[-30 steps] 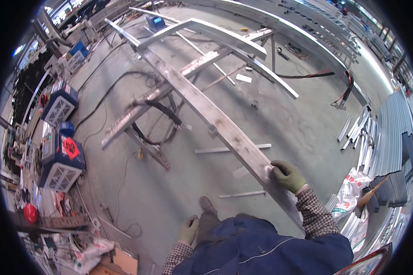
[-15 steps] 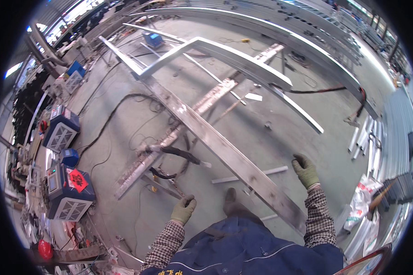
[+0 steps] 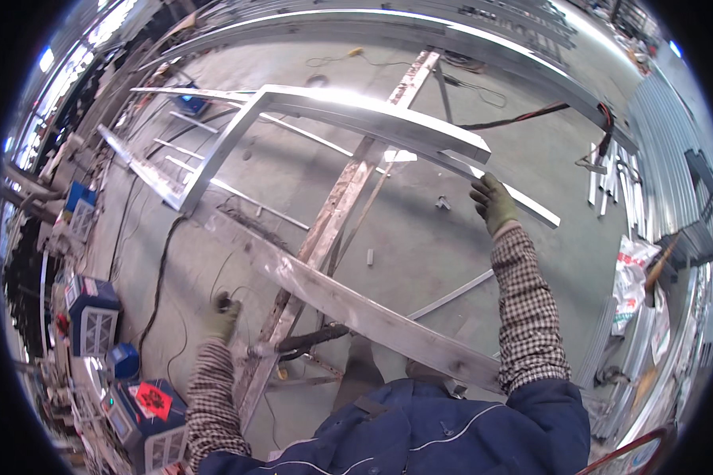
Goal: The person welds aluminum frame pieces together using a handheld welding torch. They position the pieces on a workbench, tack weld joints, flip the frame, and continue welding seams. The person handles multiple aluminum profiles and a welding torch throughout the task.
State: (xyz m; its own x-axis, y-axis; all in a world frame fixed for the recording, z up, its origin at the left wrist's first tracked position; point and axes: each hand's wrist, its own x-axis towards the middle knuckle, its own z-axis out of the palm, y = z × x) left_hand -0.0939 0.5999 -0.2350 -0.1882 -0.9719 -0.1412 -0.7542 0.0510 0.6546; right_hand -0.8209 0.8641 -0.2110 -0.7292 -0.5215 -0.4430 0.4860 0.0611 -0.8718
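Note:
My right hand [image 3: 494, 204], in a green work glove, is stretched forward with its fingers apart. It overlaps a thin silver metal bar [image 3: 535, 207] in view; whether it touches the bar I cannot tell. Just beyond lies the end of a bent silver metal frame [image 3: 356, 107]. My left hand [image 3: 224, 318], gloved too, hangs over the floor left of a spattered steel support beam [image 3: 341, 202]; blur hides how its fingers are set. A long, wide metal beam [image 3: 356, 305] runs between my arms, from the frame's left corner down to my right elbow.
Blue boxy machines [image 3: 95, 317] line the left side, one with a red paper [image 3: 154, 400] on it. A dark cable [image 3: 162, 277] snakes over the floor. A thick black hose [image 3: 313, 340] lies near my feet. Corrugated sheets [image 3: 673, 150] and a white sack [image 3: 632, 277] stand at right.
I have stepped forward toward the metal frame. My right hand has reached ahead to the thin bar, and my left hand has swung out forward and to the left.

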